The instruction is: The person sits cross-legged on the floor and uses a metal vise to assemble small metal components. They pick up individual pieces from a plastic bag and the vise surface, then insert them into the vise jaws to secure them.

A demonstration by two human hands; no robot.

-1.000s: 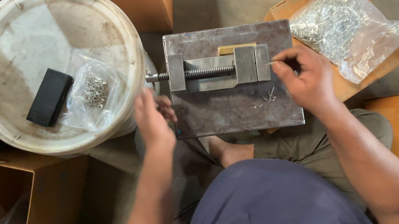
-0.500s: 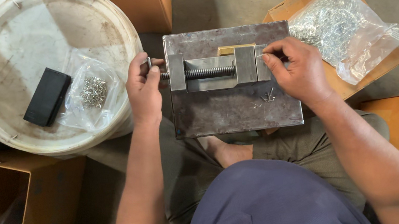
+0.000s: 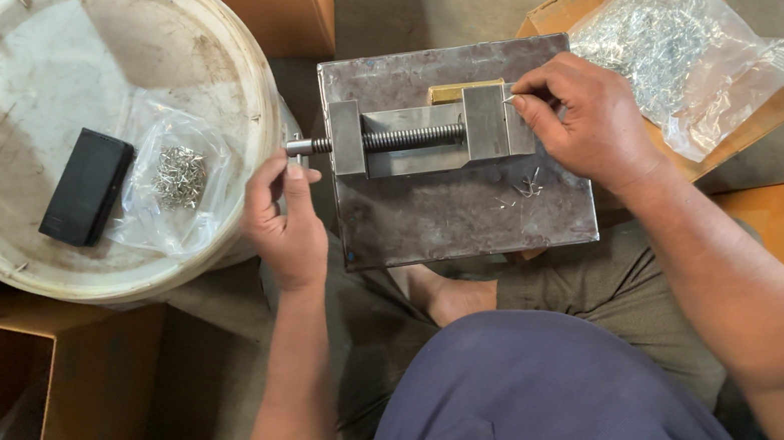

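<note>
The small grey steel screw vise (image 3: 421, 132) sits on a square steel plate (image 3: 461, 206) over the person's lap. Left hand (image 3: 283, 222) grips its screw end; right hand (image 3: 581, 124) pinches a tiny metal pin (image 3: 508, 99) at the jaw block.

Worker w/ bare forearms, left hand (image 3: 287, 226) & right hand (image 3: 586, 124) ungloved; navy-blue shirt (image 3: 536, 393), olive-grey trousers (image 3: 613, 292).

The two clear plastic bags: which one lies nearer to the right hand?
The big bag on the cardboard sheet, beside the right hand. The small bag lies on the white bucket lid.
</note>
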